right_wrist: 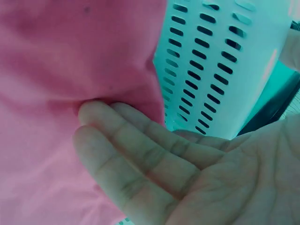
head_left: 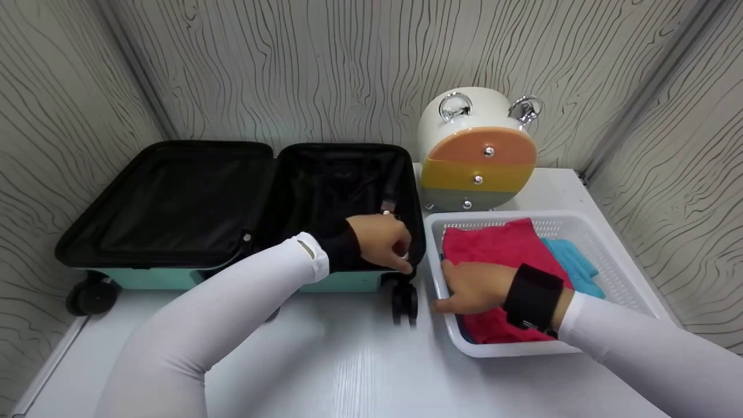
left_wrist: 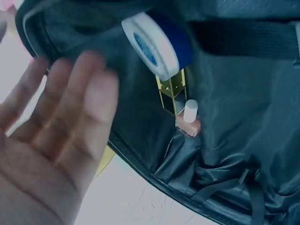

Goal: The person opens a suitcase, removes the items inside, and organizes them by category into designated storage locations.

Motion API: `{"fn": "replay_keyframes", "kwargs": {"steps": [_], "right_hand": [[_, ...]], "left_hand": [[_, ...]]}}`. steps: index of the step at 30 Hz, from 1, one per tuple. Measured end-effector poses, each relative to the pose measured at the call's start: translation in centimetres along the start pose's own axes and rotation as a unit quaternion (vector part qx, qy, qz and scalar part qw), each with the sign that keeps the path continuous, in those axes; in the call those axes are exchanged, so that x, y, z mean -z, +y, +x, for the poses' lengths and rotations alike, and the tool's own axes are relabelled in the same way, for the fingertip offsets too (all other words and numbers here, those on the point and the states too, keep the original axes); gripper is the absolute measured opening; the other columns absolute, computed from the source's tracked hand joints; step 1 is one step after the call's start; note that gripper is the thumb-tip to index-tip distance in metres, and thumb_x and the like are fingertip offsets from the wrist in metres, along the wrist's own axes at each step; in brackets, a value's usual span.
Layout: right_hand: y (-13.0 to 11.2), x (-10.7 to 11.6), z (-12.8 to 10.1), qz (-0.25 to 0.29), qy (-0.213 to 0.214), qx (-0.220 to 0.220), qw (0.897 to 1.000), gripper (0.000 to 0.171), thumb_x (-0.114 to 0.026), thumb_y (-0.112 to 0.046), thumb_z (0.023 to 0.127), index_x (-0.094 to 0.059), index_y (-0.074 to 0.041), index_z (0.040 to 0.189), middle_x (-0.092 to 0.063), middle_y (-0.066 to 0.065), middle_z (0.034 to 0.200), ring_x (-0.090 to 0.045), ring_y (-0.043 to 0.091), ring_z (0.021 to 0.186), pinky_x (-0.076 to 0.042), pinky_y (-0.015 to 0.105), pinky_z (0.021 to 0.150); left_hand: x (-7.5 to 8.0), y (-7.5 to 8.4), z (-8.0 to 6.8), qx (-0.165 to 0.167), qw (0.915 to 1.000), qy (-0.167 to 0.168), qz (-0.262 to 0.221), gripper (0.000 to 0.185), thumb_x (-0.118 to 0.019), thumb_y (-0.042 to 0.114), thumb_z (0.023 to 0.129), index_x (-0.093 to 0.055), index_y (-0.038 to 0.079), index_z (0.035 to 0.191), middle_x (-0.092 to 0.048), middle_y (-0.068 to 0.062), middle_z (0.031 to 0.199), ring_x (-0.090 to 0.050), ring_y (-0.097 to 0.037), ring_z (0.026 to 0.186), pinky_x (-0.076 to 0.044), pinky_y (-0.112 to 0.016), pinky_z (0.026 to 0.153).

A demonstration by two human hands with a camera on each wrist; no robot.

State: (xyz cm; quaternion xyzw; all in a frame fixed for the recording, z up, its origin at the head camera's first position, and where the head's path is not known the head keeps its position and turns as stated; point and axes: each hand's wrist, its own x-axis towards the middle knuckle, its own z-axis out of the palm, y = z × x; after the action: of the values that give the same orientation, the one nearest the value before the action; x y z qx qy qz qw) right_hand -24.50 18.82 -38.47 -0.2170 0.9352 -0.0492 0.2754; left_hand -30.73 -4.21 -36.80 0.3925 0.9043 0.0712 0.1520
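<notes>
A: At centre of the head view, left hand [head_left: 383, 239] over the open suitcase [head_left: 174, 203] rim; right hand [head_left: 473, 286] flat on the red cloth [head_left: 499, 244] in the white basket [head_left: 609, 255].

B: Left wrist view: fingers [left_wrist: 70, 103] straight, holding nothing; small bottle [left_wrist: 189, 118] inside, centre. Right wrist view: straight fingers [right_wrist: 136, 154] touch cloth at left.

Bright, even light; wrist views blurred close up, edges bowed.
</notes>
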Motion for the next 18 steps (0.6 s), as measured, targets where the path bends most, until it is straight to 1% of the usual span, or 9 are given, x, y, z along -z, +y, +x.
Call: {"fn": "replay_keyframes", "kwargs": {"steps": [3, 5, 7, 9, 12, 14, 15, 17, 18], "right_hand": [[0.9, -0.2, -1.1, 0.004, -0.012, 0.008, 1.0, 0.084, -0.083, -0.04, 0.088, -0.046, 0.005, 0.148, -0.069, 0.006, 0.097, -0.07, 0.022, 0.091, -0.064, 0.05, 0.087], [1.7, -0.1, -2.0, 0.006, -0.019, 0.001, 1.0, 0.094, -0.086, -0.038, 0.085, -0.041, 0.007, 0.155, -0.07, 0.005, 0.096, -0.07, 0.022, 0.093, -0.064, 0.052, 0.088], [2.5, -0.1, -2.7, 0.006, -0.024, -0.007, 1.0, 0.096, -0.09, -0.035, 0.082, -0.042, 0.006, 0.155, -0.07, 0.003, 0.093, -0.07, 0.022, 0.093, -0.065, 0.051, 0.085], [3.6, 0.1, -3.5, 0.003, -0.029, -0.018, 0.999, 0.098, -0.093, -0.032, 0.079, -0.043, 0.004, 0.155, -0.069, 0.003, 0.096, -0.068, 0.023, 0.097, -0.065, 0.05, 0.083], [5.3, 0.4, -4.5, 0.008, -0.041, -0.038, 0.998, 0.099, -0.095, -0.027, 0.075, -0.044, 0.0, 0.154, -0.066, 0.008, 0.109, -0.062, 0.028, 0.108, -0.065, 0.048, 0.079], [6.6, 0.6, -5.2, 0.023, -0.054, -0.059, 0.997, 0.104, -0.095, -0.024, 0.075, -0.039, -0.001, 0.16, -0.061, 0.013, 0.124, -0.056, 0.035, 0.117, -0.064, 0.048, 0.08], [7.3, 0.7, -5.5, 0.028, -0.058, -0.068, 0.996, 0.104, -0.095, -0.022, 0.076, -0.038, -0.002, 0.161, -0.06, 0.015, 0.127, -0.055, 0.037, 0.119, -0.063, 0.047, 0.079], [8.7, 0.8, -6.1, 0.017, -0.056, -0.081, 0.995, 0.104, -0.095, -0.018, 0.076, -0.039, -0.002, 0.162, -0.057, 0.019, 0.13, -0.052, 0.041, 0.12, -0.062, 0.046, 0.078], [9.4, 0.8, -6.4, -0.002, -0.051, -0.083, 0.995, 0.101, -0.095, -0.017, 0.076, -0.042, -0.003, 0.161, -0.057, 0.02, 0.129, -0.052, 0.042, 0.118, -0.061, 0.046, 0.078]], "left_hand": [[-0.4, -0.3, -0.8, -0.025, 0.9997, 0.0, -0.008, 0.023, -0.083, 0.033, 0.098, -0.084, 0.01, 0.101, -0.081, -0.004, 0.095, -0.064, -0.012, 0.076, -0.055, -0.03, 0.077], [-0.6, -0.5, -1.2, -0.038, 0.9993, 0.005, -0.006, 0.017, -0.084, 0.026, 0.098, -0.085, 0.009, 0.099, -0.081, -0.004, 0.094, -0.063, -0.011, 0.075, -0.054, -0.029, 0.076], [-0.8, -0.6, -1.3, -0.048, 0.9987, 0.015, 0.0, 0.013, -0.083, 0.021, 0.098, -0.085, 0.008, 0.097, -0.08, -0.004, 0.091, -0.061, -0.01, 0.074, -0.053, -0.028, 0.075], [-0.9, -0.8, -1.4, -0.053, 0.9983, 0.023, 0.0, 0.012, -0.083, 0.019, 0.098, -0.084, 0.007, 0.094, -0.078, -0.003, 0.088, -0.059, -0.011, 0.072, -0.051, -0.027, 0.073], [-1.0, -0.9, -1.5, -0.053, 0.9981, 0.029, -0.005, 0.011, -0.082, 0.017, 0.097, -0.084, 0.007, 0.092, -0.077, -0.003, 0.086, -0.058, -0.011, 0.072, -0.05, -0.027, 0.072], [-1.1, -1.0, -1.5, -0.052, 0.9981, 0.031, -0.011, 0.01, -0.083, 0.016, 0.097, -0.085, 0.008, 0.092, -0.078, -0.003, 0.086, -0.06, -0.01, 0.072, -0.051, -0.026, 0.072], [-1.1, -1.0, -1.5, -0.05, 0.9981, 0.032, -0.014, 0.009, -0.083, 0.016, 0.097, -0.085, 0.008, 0.093, -0.079, -0.003, 0.087, -0.06, -0.01, 0.073, -0.051, -0.026, 0.073], [-1.2, -1.1, -1.6, -0.05, 0.998, 0.035, -0.017, 0.009, -0.083, 0.016, 0.097, -0.085, 0.008, 0.093, -0.079, -0.003, 0.088, -0.061, -0.01, 0.074, -0.052, -0.027, 0.073], [-1.2, -1.1, -1.6, -0.048, 0.998, 0.036, -0.019, 0.009, -0.083, 0.016, 0.097, -0.085, 0.008, 0.093, -0.079, -0.003, 0.088, -0.061, -0.01, 0.074, -0.052, -0.027, 0.073]]}}
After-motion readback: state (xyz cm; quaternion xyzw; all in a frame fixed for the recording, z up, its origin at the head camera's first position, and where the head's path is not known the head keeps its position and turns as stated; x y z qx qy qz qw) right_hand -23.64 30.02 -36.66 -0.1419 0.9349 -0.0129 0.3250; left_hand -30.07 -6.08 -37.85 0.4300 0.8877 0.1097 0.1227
